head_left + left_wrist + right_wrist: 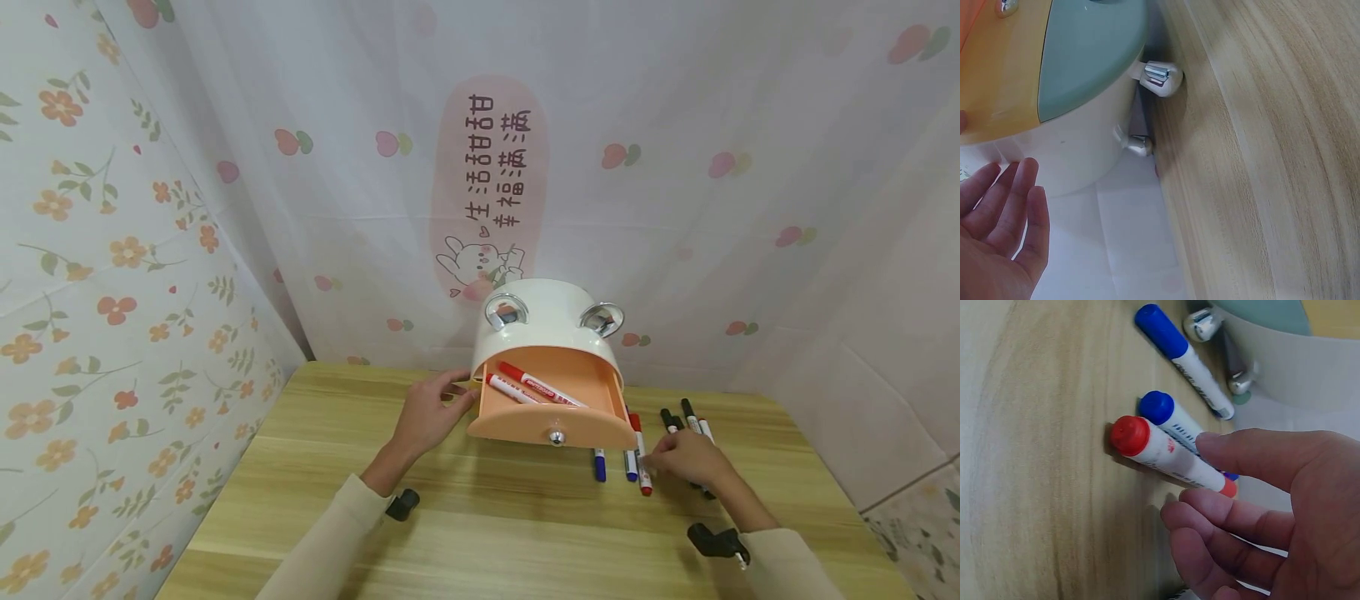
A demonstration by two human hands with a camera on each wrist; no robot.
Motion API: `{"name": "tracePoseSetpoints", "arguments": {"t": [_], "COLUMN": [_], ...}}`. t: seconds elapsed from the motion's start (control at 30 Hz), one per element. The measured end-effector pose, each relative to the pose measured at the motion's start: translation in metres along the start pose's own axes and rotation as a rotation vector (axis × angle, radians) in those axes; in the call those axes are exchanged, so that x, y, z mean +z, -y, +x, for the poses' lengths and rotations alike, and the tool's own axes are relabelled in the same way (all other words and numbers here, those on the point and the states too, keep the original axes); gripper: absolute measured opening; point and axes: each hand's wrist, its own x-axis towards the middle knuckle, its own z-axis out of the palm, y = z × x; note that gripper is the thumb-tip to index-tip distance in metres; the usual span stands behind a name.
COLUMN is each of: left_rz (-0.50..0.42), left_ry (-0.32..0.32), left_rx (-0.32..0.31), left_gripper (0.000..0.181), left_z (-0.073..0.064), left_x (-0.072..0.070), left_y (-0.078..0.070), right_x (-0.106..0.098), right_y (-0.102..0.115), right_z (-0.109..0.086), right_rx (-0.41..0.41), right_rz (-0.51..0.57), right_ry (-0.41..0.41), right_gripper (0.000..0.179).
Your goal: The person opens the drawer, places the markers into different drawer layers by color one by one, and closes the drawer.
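- Beside a red marker point(1169, 453) on the worktop point(480, 533): right hand point(693, 458), fingers parted, holding nothing
- At the left of the cabinet point(551, 329): left hand point(431, 412), fingers loosely bent, empty
- Inside the open drawer point(517, 427): two red markers point(542, 386)

Glossy plastic is shown by the cabinet point(546, 321) beside the left fingers point(1021, 187), smooth wood grain by the tabletop point(465, 533) below.

Your head view looks forward and down across the table point(495, 533) from farther back. Your wrist views look closely past your left hand point(991, 250) and right hand point(1319, 519); all three share the cabinet point(545, 325).
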Motion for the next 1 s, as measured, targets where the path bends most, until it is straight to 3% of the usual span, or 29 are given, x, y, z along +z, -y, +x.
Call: {"name": "tracePoseSetpoints", "arguments": {"t": [0.2,0.67,1.0], "left_rz": [0.0,0.006,0.007], "left_ry": [0.003,0.006,0.001], "left_rx": [0.0,-0.014,-0.007], "left_gripper": [0.036,0.037,0.036], "left_z": [-0.0001,0.0,0.0002], "left_x": [0.0002,-0.0015,-0.0003], "left_y": [0.0006,-0.002,-0.0012], "right_x": [0.0038,0.0019,0.0099], "right_y": [0.0001,0.002,0.0056], "right_z": [0.0,0.0009,0.0028], "right_rx": [0.025,0.073,0.086], "right_rz": [-0.009,-0.034,-0.063], "right_ry": [0.006,0.002,0.002], "right_gripper": [0.031,0.026,0.039]}}
